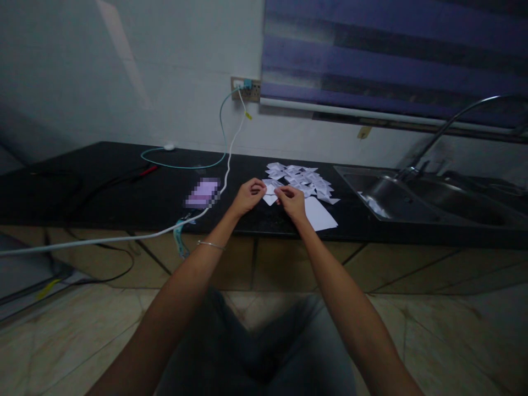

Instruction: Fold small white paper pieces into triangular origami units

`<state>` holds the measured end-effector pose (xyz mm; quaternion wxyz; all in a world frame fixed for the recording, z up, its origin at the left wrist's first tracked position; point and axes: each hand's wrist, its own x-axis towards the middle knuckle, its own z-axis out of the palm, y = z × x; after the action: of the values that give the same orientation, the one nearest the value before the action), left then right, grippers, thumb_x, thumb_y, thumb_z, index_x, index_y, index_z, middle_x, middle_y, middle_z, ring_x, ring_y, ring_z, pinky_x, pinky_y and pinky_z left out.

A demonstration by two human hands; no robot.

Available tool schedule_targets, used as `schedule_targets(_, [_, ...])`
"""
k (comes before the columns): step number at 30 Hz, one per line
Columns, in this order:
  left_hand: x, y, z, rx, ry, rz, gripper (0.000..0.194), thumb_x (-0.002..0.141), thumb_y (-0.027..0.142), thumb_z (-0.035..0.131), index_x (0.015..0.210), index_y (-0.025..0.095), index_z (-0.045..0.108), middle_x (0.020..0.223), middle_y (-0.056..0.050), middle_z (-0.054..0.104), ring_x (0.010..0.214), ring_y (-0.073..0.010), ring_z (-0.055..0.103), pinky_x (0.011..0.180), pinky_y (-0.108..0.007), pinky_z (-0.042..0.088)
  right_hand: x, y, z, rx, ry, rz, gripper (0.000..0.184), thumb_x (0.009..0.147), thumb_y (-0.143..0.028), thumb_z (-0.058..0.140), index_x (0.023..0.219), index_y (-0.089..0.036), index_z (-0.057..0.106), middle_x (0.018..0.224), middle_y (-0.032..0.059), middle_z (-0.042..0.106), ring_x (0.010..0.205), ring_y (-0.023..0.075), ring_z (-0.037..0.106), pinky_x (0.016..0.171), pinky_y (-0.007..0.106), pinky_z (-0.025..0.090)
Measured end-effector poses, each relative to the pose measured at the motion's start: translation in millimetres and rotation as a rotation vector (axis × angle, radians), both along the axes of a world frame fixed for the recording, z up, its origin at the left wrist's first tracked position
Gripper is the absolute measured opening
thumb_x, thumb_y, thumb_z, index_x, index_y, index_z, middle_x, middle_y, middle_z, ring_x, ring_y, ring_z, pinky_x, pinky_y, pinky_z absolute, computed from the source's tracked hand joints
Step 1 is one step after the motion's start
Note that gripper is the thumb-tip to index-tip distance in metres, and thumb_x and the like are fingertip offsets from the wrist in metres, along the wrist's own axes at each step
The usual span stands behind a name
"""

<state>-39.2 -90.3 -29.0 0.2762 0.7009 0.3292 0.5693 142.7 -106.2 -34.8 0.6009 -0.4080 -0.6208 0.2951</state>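
Note:
Between my hands is a small folded piece of white paper (270,196), just above the black counter. My left hand (248,197) pinches its left side, fingers closed. The fingers of my right hand (292,202) are closed on its right side. Right behind it lies a loose pile of several folded white paper pieces (303,179). A stack of flat white paper sheets (320,214) sits beside my right hand, partly covered by that hand.
Left of my hands, a phone (203,192) with a strap (179,239) lies near a white cable (226,179) running to the wall outlet (246,89). A steel sink (381,192) with a tall faucet (443,129) is set into the counter (124,190) at right.

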Motion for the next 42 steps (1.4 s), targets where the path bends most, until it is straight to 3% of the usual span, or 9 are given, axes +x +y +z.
schedule_targets(6, [-1.2,2.4,-2.8,0.001,0.004,-0.013,0.015,0.081,0.029,0.067,0.087,0.016,0.063,0.08,-0.002,0.067,0.076,-0.0135,0.066,0.074,-0.026,0.053,-0.8,-3.5,2.0,-0.002,0.049,0.063,0.049,0.076,-0.047,0.075,0.115,-0.018,0.068,0.058,-0.0028,0.066,0.05,0.0139,0.059,0.054,0.027,0.048])
schedule_targets(12, [-1.7,3.0,-4.1,-0.001,-0.001,-0.006,0.014,0.082,0.027,0.066,0.089,0.017,0.061,0.085,-0.002,0.067,0.079,-0.0129,0.066,0.075,-0.024,0.052,-2.0,0.2,0.1,-0.072,0.027,0.111,0.047,0.075,-0.051,0.075,0.106,-0.016,0.071,0.061,-0.0006,0.067,0.055,0.0143,0.059,0.056,0.027,0.047])
schedule_targets(15, [-1.4,-0.4,-1.9,-0.001,0.007,-0.013,0.014,0.082,0.028,0.065,0.089,0.017,0.061,0.083,-0.001,0.066,0.078,-0.0125,0.065,0.076,-0.024,0.051,-1.2,1.8,-1.0,-0.086,-0.056,0.161,0.042,0.076,-0.056,0.073,0.091,-0.016,0.075,0.074,0.0025,0.071,0.063,0.0151,0.06,0.058,0.026,0.047])
schedule_targets(18, [-1.1,-3.4,0.0,-0.012,0.03,-0.019,0.016,0.082,0.03,0.066,0.088,0.016,0.061,0.084,-0.002,0.066,0.078,-0.0126,0.064,0.077,-0.025,0.051,1.4,2.3,-2.2,-0.054,-0.156,0.154,0.043,0.08,-0.06,0.068,0.079,-0.017,0.074,0.07,0.0011,0.068,0.063,0.0149,0.057,0.058,0.026,0.044])
schedule_targets(27, [-1.7,0.4,-1.7,-0.182,0.041,-0.178,0.038,0.072,0.039,0.079,0.1,0.015,0.069,0.094,-0.005,0.072,0.086,-0.0166,0.066,0.081,-0.027,0.051,7.3,8.0,-7.7,-0.021,-0.137,0.057,0.042,0.078,-0.058,0.069,0.077,-0.016,0.076,0.067,0.0013,0.068,0.064,0.0168,0.058,0.059,0.027,0.043])
schedule_targets(31, [-5.9,-1.2,-0.2,-0.151,0.149,-0.198,0.035,0.08,0.048,0.073,0.078,0.013,0.074,0.082,-0.004,0.071,0.078,-0.016,0.063,0.073,-0.026,0.048,6.9,6.9,-7.1,0.028,-0.152,0.046,0.04,0.081,-0.054,0.068,0.079,-0.016,0.078,0.069,0.0017,0.069,0.066,0.0179,0.06,0.062,0.028,0.045])
schedule_targets(38, [-9.1,-6.1,5.7,-0.257,0.147,-0.224,0.04,0.077,0.054,0.073,0.072,0.014,0.074,0.063,0.001,0.064,0.062,-0.0135,0.057,0.06,-0.025,0.041,3.0,1.1,-1.8,0.046,-0.162,0.059,0.039,0.083,-0.053,0.066,0.087,-0.017,0.079,0.081,0.0042,0.075,0.076,0.0212,0.066,0.07,0.031,0.05])
schedule_targets(42, [-9.2,-4.9,5.4,-0.324,0.119,-0.212,0.046,0.077,0.059,0.071,0.068,0.014,0.069,0.046,0.004,0.048,0.043,-0.008,0.041,0.045,-0.022,0.026,1.7,-0.4,2.0,0.122,-0.191,0.016,0.034,0.082,-0.051,0.068,0.086,-0.019,0.08,0.082,0.0046,0.075,0.083,0.0223,0.065,0.079,0.034,0.051])
